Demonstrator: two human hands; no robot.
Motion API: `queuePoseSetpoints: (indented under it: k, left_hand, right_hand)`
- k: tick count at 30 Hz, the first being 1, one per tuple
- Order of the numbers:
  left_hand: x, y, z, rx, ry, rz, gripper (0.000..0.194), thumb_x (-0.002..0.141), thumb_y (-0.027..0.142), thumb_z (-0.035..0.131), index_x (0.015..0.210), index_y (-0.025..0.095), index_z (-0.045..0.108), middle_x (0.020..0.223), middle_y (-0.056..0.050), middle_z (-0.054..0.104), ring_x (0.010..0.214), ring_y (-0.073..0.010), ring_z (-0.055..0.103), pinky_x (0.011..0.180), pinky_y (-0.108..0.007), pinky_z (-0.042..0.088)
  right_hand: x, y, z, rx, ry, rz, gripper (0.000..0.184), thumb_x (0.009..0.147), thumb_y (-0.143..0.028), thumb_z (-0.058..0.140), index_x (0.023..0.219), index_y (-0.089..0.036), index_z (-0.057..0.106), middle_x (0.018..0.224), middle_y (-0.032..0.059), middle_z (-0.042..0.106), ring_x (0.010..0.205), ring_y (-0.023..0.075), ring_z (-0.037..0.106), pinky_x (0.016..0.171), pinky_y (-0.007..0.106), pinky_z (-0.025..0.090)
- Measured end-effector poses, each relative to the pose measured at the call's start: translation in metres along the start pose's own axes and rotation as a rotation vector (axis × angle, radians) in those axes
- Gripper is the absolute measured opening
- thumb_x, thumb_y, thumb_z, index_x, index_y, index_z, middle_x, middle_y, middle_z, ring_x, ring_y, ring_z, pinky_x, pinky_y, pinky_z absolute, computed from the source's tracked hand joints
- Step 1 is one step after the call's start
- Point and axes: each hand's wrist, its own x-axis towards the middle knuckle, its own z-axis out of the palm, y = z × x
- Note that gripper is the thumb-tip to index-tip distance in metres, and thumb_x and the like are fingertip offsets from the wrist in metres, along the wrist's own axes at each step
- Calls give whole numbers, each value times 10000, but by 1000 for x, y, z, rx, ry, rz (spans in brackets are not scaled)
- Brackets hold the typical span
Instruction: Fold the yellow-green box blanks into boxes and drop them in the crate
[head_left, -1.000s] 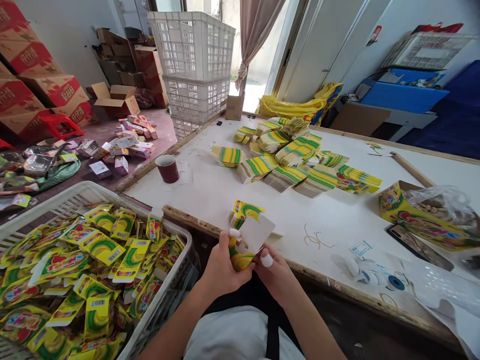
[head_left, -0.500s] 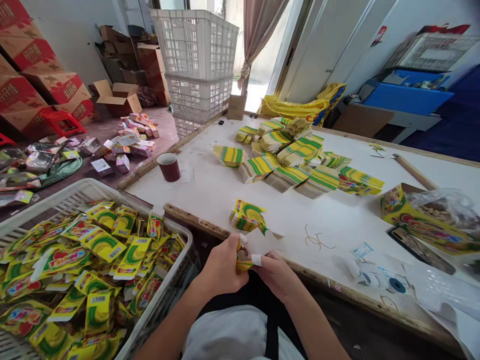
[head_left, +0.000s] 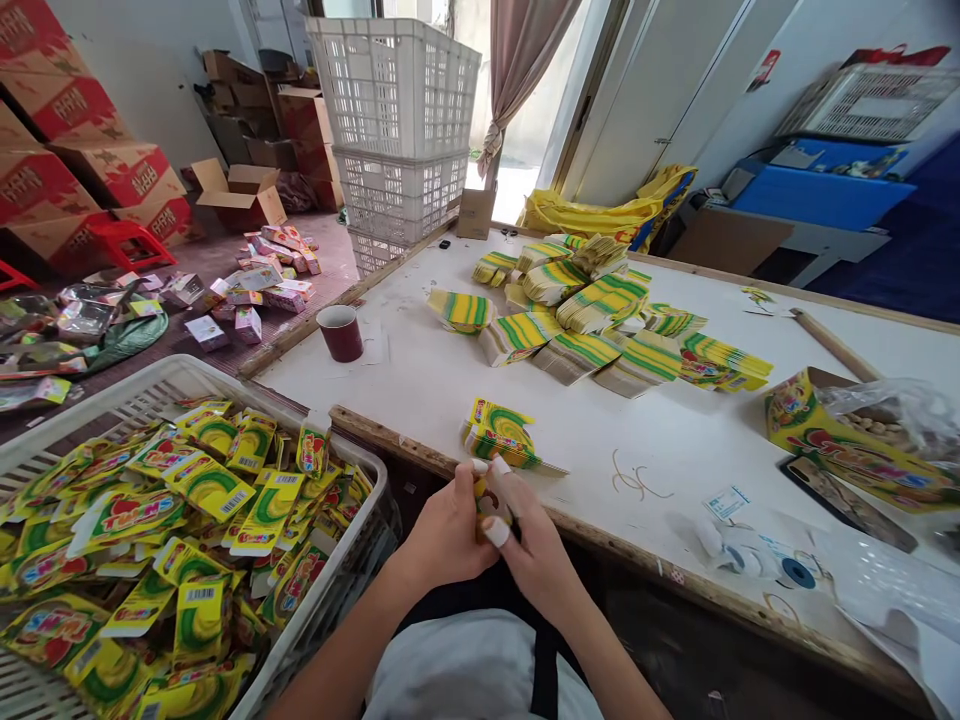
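Just over the table's front edge, my left hand is closed around a small yellow carton, mostly hidden by the fingers. My right hand closes on the same carton from the right, thumb and fingertips at its upper end. White wrapping covers several fingertips. Right beyond the hands, a small stack of flat yellow-green cartons lies on the white table. Farther back are many bundles of flat cartons. At my left, a white plastic crate is heaped with small yellow cartons.
A dark red mug stands at the table's left. Rubber bands, a phone and a larger yellow box with a plastic bag lie right. Stacked white crates rise behind the table; pink boxes lie on the floor.
My right hand has moved up and in against the carton, its fingers now over the upper end. The white flap seen beside it before is now covered. The left hand stays in place.
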Motion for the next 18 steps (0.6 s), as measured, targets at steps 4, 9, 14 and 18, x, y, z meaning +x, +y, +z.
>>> queuePoseSetpoints:
  k: [4, 9, 14, 18]
  left_hand:
    - [0, -4, 6, -5, 97, 24, 632, 669, 155, 565, 1190, 209, 211, 1067, -109, 532, 965, -279, 593, 774, -428, 508]
    - [3, 1, -5, 120, 211, -70, 508, 654, 130, 598, 1110, 202, 387, 1069, -96, 534, 1038, -291, 552, 868, -463, 483]
    - [3, 6, -21, 75, 207, 16, 367, 683, 239, 684, 997, 207, 495, 968, -62, 607, 947, -255, 600, 813, -385, 511]
    - [1, 6, -27, 26, 232, 30, 410, 659, 274, 735, 1014, 213, 539, 963, -50, 641, 952, -244, 620, 826, -371, 518]
  right_hand:
    - [-4, 12, 2, -152, -17, -175, 560, 866, -94, 430, 1404, -248, 450, 1367, 100, 562, 1270, 245, 519, 1043, 426, 449]
    - [5, 19, -13, -221, 119, -142, 532, 923, -170, 432, 1447, -250, 381, 1392, 117, 539, 1284, 269, 507, 1037, 484, 446]
    - [4, 13, -23, -284, -33, -295, 600, 947, -204, 450, 1498, -299, 233, 1558, 111, 286, 1413, 254, 305, 1081, 463, 392]
    - [7, 9, -32, -264, -70, -272, 321, 948, -234, 461, 1237, -264, 596, 1498, 134, 400, 1325, 261, 458, 987, 413, 487]
